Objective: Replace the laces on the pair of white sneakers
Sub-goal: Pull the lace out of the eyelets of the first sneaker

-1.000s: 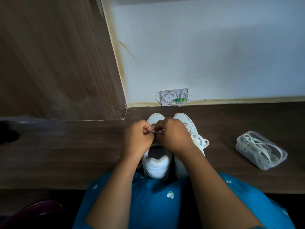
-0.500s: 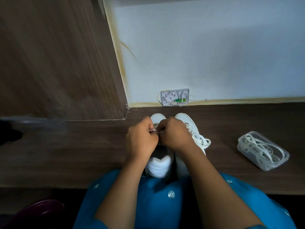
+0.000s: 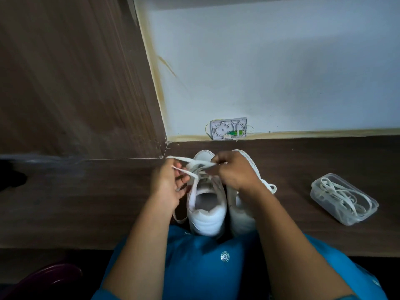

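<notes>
Dim scene; the pale painted wall [image 3: 281, 61] is brightest, the dark brown wooden desk [image 3: 86, 202] murky (edges bend, left side soft).

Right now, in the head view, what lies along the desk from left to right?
left hand gripping a lace → sneaker being laced → second sneaker → clear container of spare laces. The right hand overlaps both sneakers, so it is left out.
</notes>
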